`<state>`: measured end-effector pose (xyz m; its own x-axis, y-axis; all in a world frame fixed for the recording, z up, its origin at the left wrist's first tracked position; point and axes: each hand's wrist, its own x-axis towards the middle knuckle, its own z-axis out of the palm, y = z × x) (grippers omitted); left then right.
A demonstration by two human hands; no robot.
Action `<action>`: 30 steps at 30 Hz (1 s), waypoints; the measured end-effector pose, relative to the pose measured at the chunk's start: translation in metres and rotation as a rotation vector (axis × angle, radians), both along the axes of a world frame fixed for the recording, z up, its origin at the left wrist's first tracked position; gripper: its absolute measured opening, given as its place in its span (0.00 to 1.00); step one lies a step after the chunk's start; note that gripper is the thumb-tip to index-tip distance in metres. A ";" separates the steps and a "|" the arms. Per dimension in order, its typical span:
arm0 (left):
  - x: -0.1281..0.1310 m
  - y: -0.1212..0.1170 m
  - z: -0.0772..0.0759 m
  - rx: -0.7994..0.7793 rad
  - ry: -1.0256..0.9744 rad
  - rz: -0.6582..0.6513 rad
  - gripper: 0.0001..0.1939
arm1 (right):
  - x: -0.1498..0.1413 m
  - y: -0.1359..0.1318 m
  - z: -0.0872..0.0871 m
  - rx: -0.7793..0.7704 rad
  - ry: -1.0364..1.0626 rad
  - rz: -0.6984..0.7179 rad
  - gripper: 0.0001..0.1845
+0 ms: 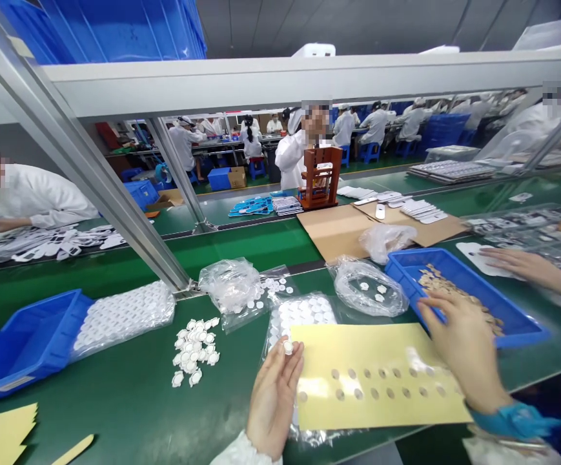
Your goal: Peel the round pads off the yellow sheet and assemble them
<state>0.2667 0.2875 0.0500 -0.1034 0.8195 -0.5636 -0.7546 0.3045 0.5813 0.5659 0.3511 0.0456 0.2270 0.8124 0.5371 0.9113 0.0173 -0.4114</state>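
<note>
My left hand (273,397) pinches a small white round part (288,347) at the left edge of a yellow backing sheet (357,349) that carries rows of small grey discs (372,384). My right hand (459,342) reaches over the sheet's right end, its spread fingers at the near rim of a blue tray (522,326) holding tan round parts (438,281). A loose heap of white parts (195,349) lies on the green table left of the sheet.
Plastic bags of white parts (125,316) (232,284) (370,287) lie around. A blue bin (23,345) stands at the left. Another person's hand (517,261) rests beyond the blue tray. A metal frame post (81,168) slants across. Workers sit behind.
</note>
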 end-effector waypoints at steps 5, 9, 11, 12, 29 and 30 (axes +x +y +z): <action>0.019 -0.003 -0.012 -0.002 0.003 -0.025 0.11 | -0.108 0.020 -0.015 -0.216 0.060 0.421 0.08; 0.020 -0.005 -0.016 0.014 0.009 0.000 0.10 | -0.157 0.044 -0.023 -0.322 0.027 0.553 0.09; 0.019 -0.006 -0.016 0.012 0.007 0.008 0.10 | -0.166 0.051 -0.023 -0.351 -0.001 0.575 0.10; 0.019 -0.006 -0.015 0.008 0.006 0.009 0.10 | -0.168 0.054 -0.023 -0.363 -0.014 0.581 0.10; 0.004 0.001 0.024 -0.016 -0.338 0.094 0.10 | -0.175 -0.037 0.044 -0.362 0.151 1.010 0.09; 0.004 0.001 0.030 -0.016 -0.383 0.083 0.11 | -0.176 -0.047 0.043 -0.321 0.150 1.017 0.08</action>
<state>0.2706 0.2884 0.0798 0.0517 0.8079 -0.5870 -0.9384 0.2404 0.2482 0.3896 0.3043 0.0890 -0.5887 0.7553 0.2881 0.4705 0.6100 -0.6376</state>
